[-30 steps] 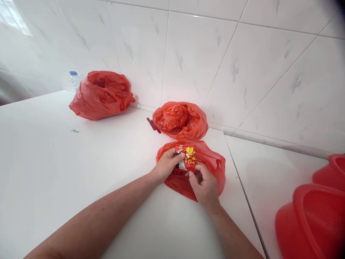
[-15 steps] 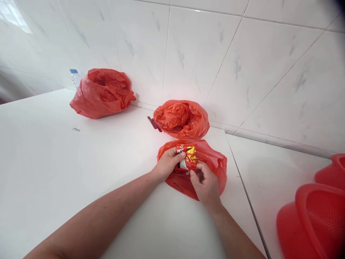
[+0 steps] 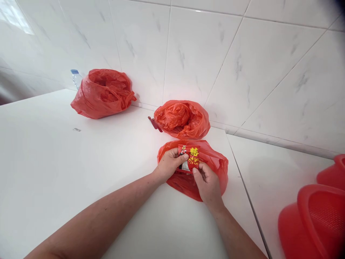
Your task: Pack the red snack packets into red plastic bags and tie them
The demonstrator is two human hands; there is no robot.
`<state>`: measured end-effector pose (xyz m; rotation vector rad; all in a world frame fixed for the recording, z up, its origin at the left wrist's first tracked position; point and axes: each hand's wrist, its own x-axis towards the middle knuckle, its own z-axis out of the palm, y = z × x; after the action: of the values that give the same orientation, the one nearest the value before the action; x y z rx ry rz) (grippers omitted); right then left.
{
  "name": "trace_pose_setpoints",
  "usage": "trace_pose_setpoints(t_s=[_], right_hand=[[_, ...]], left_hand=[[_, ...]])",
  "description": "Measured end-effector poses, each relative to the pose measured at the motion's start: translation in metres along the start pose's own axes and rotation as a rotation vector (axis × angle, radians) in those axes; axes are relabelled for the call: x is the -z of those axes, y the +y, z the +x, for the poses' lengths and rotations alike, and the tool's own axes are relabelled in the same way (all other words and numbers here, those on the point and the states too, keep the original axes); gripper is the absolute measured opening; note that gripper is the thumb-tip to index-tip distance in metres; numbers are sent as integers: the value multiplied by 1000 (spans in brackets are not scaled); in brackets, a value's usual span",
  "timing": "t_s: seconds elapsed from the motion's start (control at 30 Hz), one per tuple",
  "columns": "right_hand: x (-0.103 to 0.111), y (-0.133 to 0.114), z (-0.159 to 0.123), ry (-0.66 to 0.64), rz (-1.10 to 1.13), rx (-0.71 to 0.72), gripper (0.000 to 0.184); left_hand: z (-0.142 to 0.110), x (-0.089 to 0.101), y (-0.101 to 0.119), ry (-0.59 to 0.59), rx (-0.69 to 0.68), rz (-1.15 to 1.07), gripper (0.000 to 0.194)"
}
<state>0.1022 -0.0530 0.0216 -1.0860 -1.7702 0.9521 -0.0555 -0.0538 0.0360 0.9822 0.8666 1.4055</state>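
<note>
A small red packet [image 3: 191, 157] with gold characters is held between both hands above a flattened red plastic bag [image 3: 215, 169] on the white counter. My left hand [image 3: 169, 164] pinches the packet's left edge, thumb on top. My right hand [image 3: 208, 185] grips its lower right edge with curled fingers. A bit of white and black shows at the packet's open left side.
A second red plastic bag [image 3: 182, 119], open and crumpled, sits just behind by the tiled wall, a small red clip [image 3: 154, 123] at its left. A third red bag [image 3: 103, 93] and a bottle cap [image 3: 74, 73] stand far left. Red plastic basins [image 3: 315, 219] lie at right.
The packet has shifted slightly right and lower in my hands, and my left thumb has slid further across its top. The bags stay where they were.
</note>
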Motion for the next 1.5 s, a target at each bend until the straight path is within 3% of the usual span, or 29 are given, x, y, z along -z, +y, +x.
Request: trace_pose_setpoints(t_s=[0.8, 1.0, 1.2, 1.5], right_hand=[[1, -2, -1, -9, -11, 1, 21], [0, 0, -1, 49, -18, -1, 15], [3, 3, 0, 140, -6, -84, 14], [4, 1, 0, 127, 37, -91, 16]], left_hand=[[1, 1, -1, 13, 35, 36, 33], [1, 1, -3, -20, 10, -1, 33], [2, 5, -5, 58, 77, 99, 35], [4, 5, -6, 97, 71, 140, 31]])
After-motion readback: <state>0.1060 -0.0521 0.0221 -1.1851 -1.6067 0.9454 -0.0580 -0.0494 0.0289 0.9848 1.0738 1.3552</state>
